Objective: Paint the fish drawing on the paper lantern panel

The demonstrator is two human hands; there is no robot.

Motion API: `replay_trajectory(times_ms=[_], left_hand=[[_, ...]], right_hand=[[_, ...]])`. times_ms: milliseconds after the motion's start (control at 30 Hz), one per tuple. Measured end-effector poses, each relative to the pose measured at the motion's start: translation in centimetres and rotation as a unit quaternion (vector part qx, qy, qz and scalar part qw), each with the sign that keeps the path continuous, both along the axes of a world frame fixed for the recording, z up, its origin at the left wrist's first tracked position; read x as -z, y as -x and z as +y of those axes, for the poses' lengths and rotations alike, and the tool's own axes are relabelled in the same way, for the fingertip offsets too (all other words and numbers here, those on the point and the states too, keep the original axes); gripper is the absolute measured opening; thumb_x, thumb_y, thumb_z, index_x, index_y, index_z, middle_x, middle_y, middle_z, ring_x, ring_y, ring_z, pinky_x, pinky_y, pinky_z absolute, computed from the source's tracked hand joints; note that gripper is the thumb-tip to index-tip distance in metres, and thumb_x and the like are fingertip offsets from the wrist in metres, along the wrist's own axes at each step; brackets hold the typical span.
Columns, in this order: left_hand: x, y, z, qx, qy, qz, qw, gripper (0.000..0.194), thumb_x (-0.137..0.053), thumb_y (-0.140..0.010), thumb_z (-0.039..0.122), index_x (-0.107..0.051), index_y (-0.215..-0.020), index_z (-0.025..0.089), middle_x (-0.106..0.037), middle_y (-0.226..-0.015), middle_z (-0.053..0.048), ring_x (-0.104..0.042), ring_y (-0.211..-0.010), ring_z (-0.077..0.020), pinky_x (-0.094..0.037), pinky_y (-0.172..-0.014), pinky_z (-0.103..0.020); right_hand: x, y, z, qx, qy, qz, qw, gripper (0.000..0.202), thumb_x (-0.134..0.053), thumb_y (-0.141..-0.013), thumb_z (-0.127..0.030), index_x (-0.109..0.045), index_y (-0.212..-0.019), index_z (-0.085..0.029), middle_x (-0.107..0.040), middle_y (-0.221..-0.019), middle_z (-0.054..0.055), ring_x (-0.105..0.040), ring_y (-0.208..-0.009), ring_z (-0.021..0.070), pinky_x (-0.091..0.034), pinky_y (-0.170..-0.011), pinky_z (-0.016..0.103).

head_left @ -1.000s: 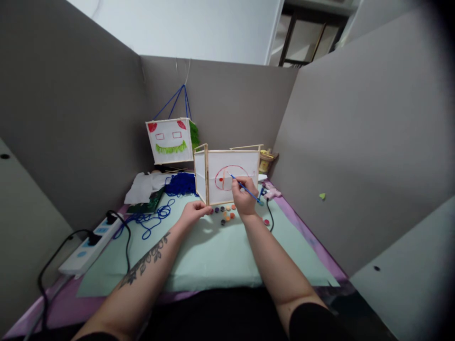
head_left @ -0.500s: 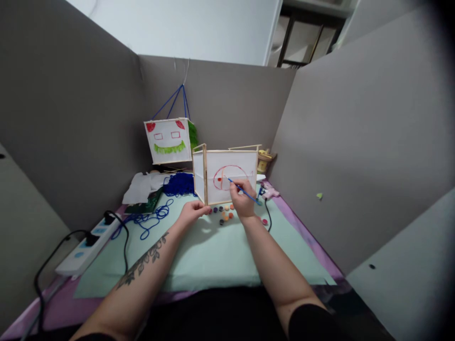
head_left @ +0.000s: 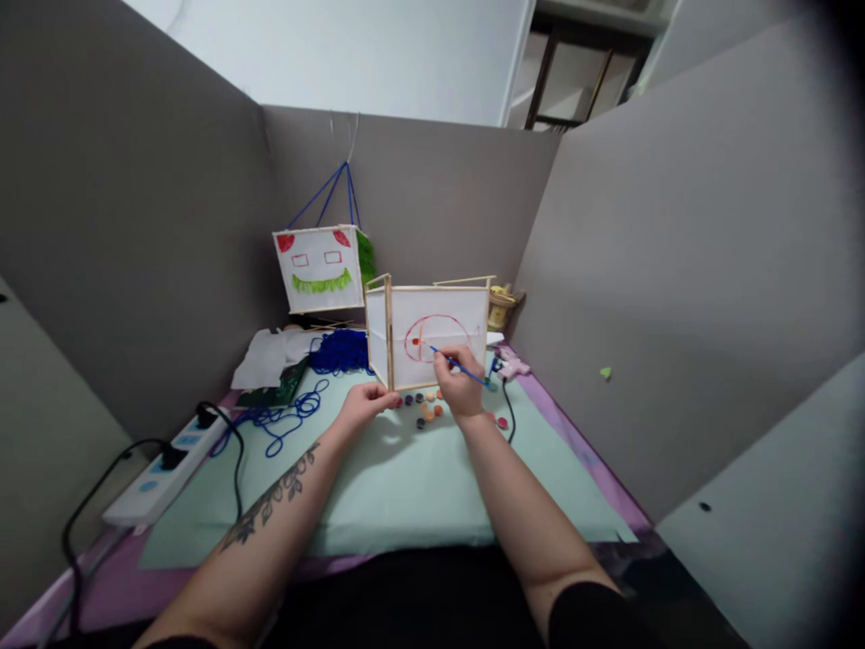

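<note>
A paper lantern [head_left: 439,302] with a wooden stick frame stands upright on the table. Its front panel bears a red fish outline with a red eye and an orange line. My right hand [head_left: 460,388] is closed around a blue paintbrush [head_left: 466,370], whose tip is at the panel near the orange line. At the lantern's lower front corner, my left hand [head_left: 368,403] grips the frame between thumb and fingers. Several small paint pots [head_left: 429,411] sit just in front of the lantern, between my hands.
A finished-looking lantern [head_left: 321,266] with a painted face hangs on blue cords at back left. Blue cord [head_left: 341,350], white paper [head_left: 260,359] and a power strip [head_left: 159,469] lie to the left. Beside a yellow spool [head_left: 498,311] rise grey partitions [head_left: 622,234].
The brush tip and my right hand have shifted slightly downward along the orange line. My left hand still holds the lantern's corner.
</note>
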State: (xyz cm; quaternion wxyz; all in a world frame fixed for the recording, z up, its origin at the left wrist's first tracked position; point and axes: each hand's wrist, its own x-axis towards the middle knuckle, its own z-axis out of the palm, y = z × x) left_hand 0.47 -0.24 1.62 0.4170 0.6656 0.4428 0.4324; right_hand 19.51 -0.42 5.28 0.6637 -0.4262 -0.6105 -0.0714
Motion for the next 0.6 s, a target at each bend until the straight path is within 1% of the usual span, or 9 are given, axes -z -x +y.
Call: replay_trajectory(times_ms=[133, 267, 433, 600], left_hand=[[0.14, 0.04, 0.10, 0.004, 0.001, -0.005, 1.000, 0.035, -0.068, -0.063, 0.048, -0.063, -0.059, 0.014, -0.061, -0.055, -0.002, -0.049, -0.051, -0.0111, -0.034, -0.050, -0.022], [0.14, 0.05, 0.10, 0.007, 0.006, -0.013, 1.000, 0.033, -0.069, -0.064, 0.046, -0.063, -0.059, 0.014, -0.060, -0.054, -0.001, -0.048, -0.051, -0.0104, -0.034, -0.050, -0.022], [-0.07, -0.03, -0.08, 0.002, 0.007, -0.008, 1.000, 0.035, -0.069, -0.063, 0.048, -0.063, -0.059, 0.014, -0.061, -0.055, -0.002, -0.050, -0.052, -0.0115, -0.035, -0.051, -0.022], [0.04, 0.02, 0.02, 0.003, 0.002, -0.003, 1.000, 0.036, -0.067, -0.064, 0.050, -0.063, -0.060, 0.015, -0.062, -0.056, -0.002, -0.052, -0.054, -0.0126, -0.036, -0.052, -0.023]], right_hand=[[0.47, -0.27, -0.40, -0.002, -0.006, 0.005, 1.000, 0.007, -0.054, -0.078, -0.021, -0.057, -0.073, -0.019, -0.057, -0.065, -0.002, -0.054, -0.060, 0.0121, -0.046, -0.061, 0.025], [0.35, -0.26, -0.18, -0.004, -0.014, 0.010, 1.000, 0.007, -0.054, -0.080, -0.023, -0.058, -0.077, -0.019, -0.059, -0.069, 0.000, -0.055, -0.061, 0.0118, -0.046, -0.062, 0.025], [0.76, -0.15, -0.07, 0.000, 0.012, -0.021, 1.000, 0.008, -0.053, -0.077, -0.021, -0.058, -0.072, -0.019, -0.057, -0.064, -0.002, -0.052, -0.057, 0.0111, -0.044, -0.060, 0.024], [0.98, -0.27, -0.42, 0.004, 0.001, -0.008, 1.000, 0.007, -0.053, -0.078, -0.022, -0.057, -0.073, -0.020, -0.057, -0.064, -0.002, -0.054, -0.060, 0.0122, -0.045, -0.061, 0.025]])
